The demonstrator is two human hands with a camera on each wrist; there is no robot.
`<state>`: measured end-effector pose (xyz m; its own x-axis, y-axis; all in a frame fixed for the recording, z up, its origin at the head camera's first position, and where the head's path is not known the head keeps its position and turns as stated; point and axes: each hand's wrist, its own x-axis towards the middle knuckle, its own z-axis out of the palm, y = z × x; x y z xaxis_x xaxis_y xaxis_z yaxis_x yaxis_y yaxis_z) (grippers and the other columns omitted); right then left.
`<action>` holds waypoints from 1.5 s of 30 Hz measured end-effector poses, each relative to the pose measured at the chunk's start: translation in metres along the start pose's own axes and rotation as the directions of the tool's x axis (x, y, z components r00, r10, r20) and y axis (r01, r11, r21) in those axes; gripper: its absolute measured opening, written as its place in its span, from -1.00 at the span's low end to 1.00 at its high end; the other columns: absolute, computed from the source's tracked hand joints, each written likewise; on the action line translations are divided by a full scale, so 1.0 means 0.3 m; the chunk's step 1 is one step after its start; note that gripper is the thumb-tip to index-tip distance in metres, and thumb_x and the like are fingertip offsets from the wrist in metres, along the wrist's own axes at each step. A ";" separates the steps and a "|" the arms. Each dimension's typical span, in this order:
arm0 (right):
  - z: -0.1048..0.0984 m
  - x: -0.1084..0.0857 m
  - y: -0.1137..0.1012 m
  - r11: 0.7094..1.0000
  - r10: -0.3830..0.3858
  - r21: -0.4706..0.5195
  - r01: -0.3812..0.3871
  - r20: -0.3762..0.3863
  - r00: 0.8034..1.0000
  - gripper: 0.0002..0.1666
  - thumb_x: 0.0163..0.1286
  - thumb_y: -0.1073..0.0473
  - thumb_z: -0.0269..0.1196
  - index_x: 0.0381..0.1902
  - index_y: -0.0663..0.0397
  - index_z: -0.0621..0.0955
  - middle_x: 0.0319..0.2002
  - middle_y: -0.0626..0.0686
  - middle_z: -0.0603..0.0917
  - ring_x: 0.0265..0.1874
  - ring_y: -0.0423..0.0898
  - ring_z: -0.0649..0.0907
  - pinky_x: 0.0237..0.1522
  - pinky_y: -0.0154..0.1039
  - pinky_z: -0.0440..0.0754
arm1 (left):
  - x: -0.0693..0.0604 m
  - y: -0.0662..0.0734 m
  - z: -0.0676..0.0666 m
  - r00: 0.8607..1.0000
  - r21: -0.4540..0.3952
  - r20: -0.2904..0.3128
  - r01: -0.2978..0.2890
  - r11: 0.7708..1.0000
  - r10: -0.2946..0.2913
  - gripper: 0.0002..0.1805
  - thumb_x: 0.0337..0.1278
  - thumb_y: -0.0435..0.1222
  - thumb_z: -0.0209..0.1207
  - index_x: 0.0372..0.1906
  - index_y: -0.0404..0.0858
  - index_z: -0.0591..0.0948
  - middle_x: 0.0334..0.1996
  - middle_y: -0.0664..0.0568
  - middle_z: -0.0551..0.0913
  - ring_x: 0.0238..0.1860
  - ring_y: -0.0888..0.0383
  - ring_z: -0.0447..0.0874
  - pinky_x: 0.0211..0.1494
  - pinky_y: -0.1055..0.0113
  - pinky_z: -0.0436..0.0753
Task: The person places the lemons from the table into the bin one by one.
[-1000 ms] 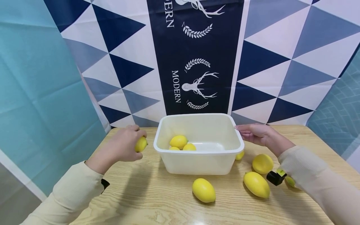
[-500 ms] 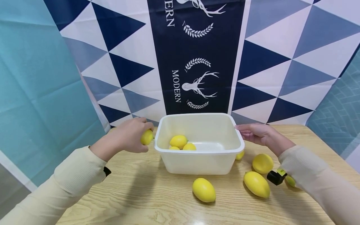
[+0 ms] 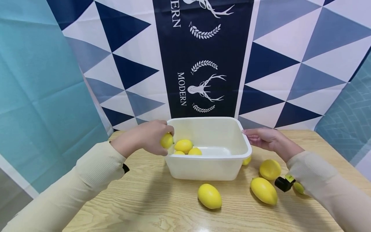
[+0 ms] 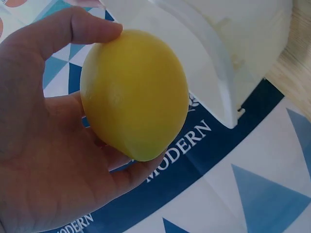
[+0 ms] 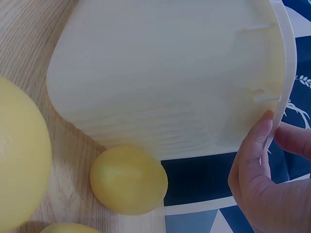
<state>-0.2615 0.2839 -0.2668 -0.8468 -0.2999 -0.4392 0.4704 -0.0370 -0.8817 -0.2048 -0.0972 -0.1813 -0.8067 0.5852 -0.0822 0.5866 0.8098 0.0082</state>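
My left hand point(image 3: 149, 137) grips a yellow lemon point(image 3: 166, 141) at the left rim of a white plastic bin point(image 3: 203, 169). In the left wrist view, thumb and fingers curl round that lemon point(image 4: 133, 94), with the bin's rim just beyond it. My right hand point(image 3: 265, 138) holds the bin's right rim. Seen from the right wrist, its thumb and fingers pinch the rim point(image 5: 286, 73) from both sides. Inside the bin lie several lemons point(image 3: 184, 146), partly hidden by the front wall.
One lemon point(image 3: 209, 196) lies in front of the bin on the wooden table point(image 3: 174, 209). To the right are another lemon point(image 3: 263, 190), a rounder-looking one point(image 3: 270, 169) and others partly hidden by bin and sleeve. A patterned cloth point(image 3: 203, 64) hangs behind.
My left hand has carried the lemon rightward and slightly up, from left of the bin to its left rim. The right hand and the bin have stayed in place.
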 end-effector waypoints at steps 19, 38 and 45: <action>-0.002 0.000 -0.001 1.000 -0.002 -0.017 0.002 -0.010 1.000 -0.88 0.34 0.18 0.24 -0.39 -0.11 0.68 -0.34 -0.11 0.71 -0.31 -0.27 0.69 -0.12 -0.44 0.68 | 0.170 0.007 -0.027 0.978 -0.058 0.208 0.023 0.998 -0.011 -0.57 -0.08 -0.15 0.29 -0.01 -0.13 0.57 -0.17 0.05 0.62 -0.18 0.12 0.51 -0.11 0.34 0.57; 0.002 -0.004 0.007 1.000 -0.019 -0.006 0.019 0.002 1.000 -0.90 0.32 0.19 0.26 -0.38 -0.10 0.69 -0.33 -0.11 0.72 -0.29 -0.27 0.70 -0.11 -0.43 0.68 | 0.310 0.039 -0.024 0.933 -0.070 0.335 0.162 0.984 -0.130 -0.54 -0.16 -0.19 0.36 -0.02 -0.02 0.57 0.00 0.09 0.53 -0.04 0.10 0.49 0.02 0.29 0.58; 0.005 -0.006 0.004 1.000 -0.013 0.008 0.013 -0.007 1.000 -0.91 0.31 0.20 0.26 -0.38 -0.09 0.69 -0.32 -0.10 0.72 -0.28 -0.26 0.71 -0.09 -0.42 0.68 | 0.359 0.046 -0.003 0.926 -0.098 0.349 0.192 0.976 -0.147 -0.53 -0.14 -0.20 0.37 0.00 0.00 0.56 0.00 0.11 0.52 -0.01 0.09 0.50 0.06 0.29 0.58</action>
<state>-0.2590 0.2831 -0.2669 -0.8548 -0.2924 -0.4287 0.4610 -0.0485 -0.8861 -0.2835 -0.0230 -0.1891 -0.8082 0.4079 -0.4248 0.4108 0.9073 0.0897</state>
